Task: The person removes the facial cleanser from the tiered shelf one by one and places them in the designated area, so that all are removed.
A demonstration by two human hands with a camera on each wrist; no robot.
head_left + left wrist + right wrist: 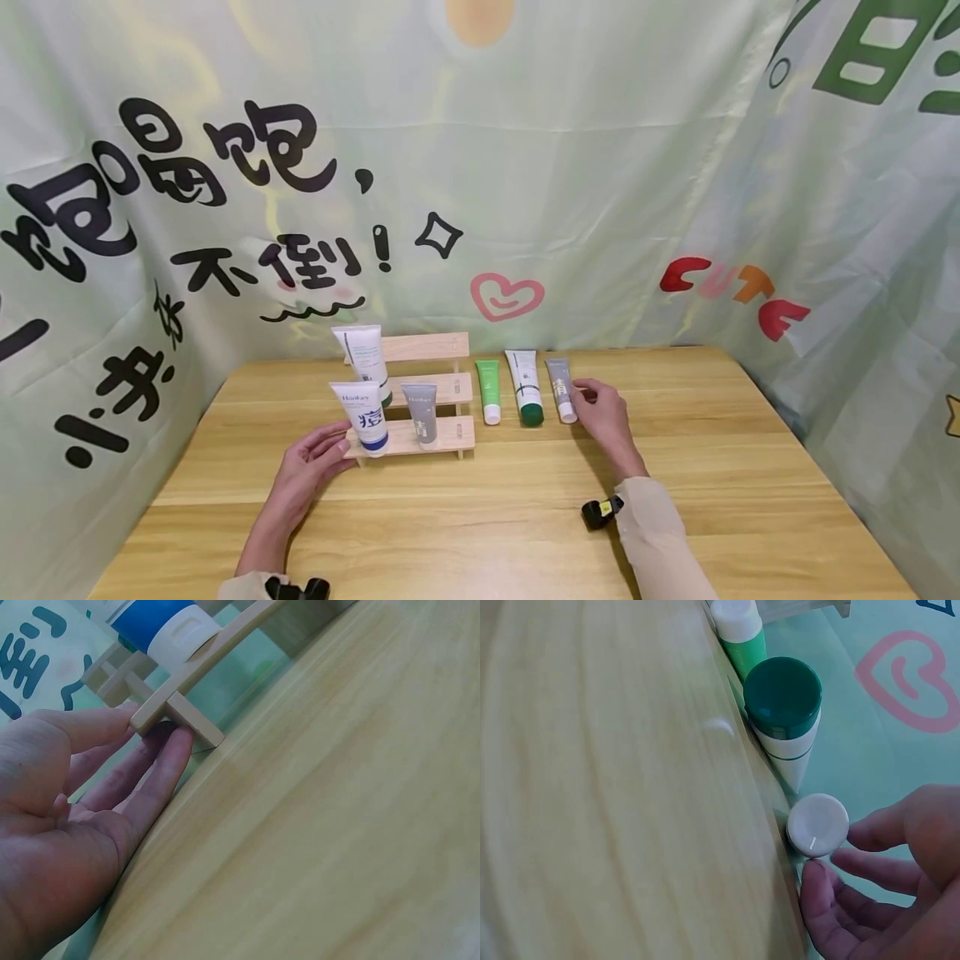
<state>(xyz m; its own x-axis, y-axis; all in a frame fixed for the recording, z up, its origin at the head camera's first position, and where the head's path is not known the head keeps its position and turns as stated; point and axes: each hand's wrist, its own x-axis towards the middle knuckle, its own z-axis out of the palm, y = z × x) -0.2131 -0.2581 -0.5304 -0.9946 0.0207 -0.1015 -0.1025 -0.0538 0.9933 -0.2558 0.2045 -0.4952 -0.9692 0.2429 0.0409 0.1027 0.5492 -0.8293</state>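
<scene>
My left hand point(303, 467) holds the left end of the lowest step of a tiered wooden stand point(450, 430). In the left wrist view its thumb lies against the step's end, fingers by the stand's leg point(196, 720). On that step stand a white tube with a blue cap point(366, 412) and a small grey tube point(422, 412). A taller white tube point(363, 352) stands behind them. Right of the stand, my right hand point(606, 418) pinches the edge of another grey tube point(558, 385), fingers curled close about its white cap point(817, 825).
Between the stand and that grey tube lie a green tube point(488, 382) with a white cap and a white tube point(522, 373) with a dark green cap. A printed curtain point(585, 208) hangs right behind the wooden table point(480, 533) and along its sides.
</scene>
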